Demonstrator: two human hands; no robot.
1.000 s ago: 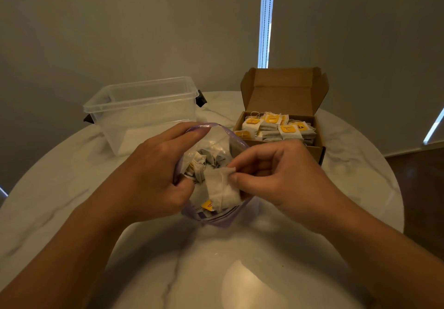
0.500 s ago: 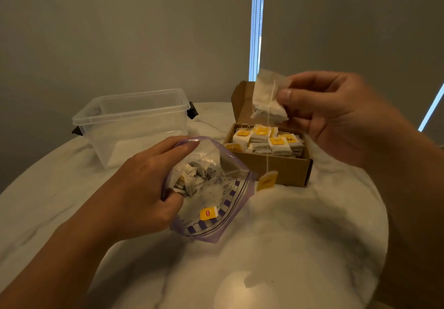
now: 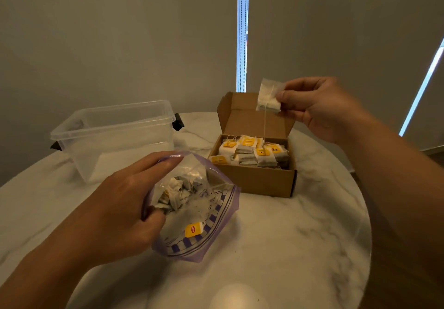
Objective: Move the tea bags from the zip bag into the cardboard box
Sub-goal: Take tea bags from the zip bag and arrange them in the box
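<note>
My right hand [image 3: 319,109] pinches a white tea bag [image 3: 268,96] in the air above the open cardboard box [image 3: 254,179]. Its string hangs straight down into the box, among several tea bags [image 3: 252,152] with yellow tags. My left hand [image 3: 120,203] grips the open mouth of the purple-edged zip bag [image 3: 211,222], which lies on the table in front of the box. A few tea bags [image 3: 175,193] and one yellow tag [image 3: 193,229] remain inside the zip bag.
A clear plastic tub [image 3: 115,135] with black clips stands at the back left of the round white marble table [image 3: 288,248]. The box's lid flap [image 3: 242,116] stands upright at the back. The table edge curves close on the right.
My right hand has carried the tea bag from the zip bag up and right, over the box. The hanging tag, earlier in front of the box, now reaches down inside it. The left hand kept its grip.
</note>
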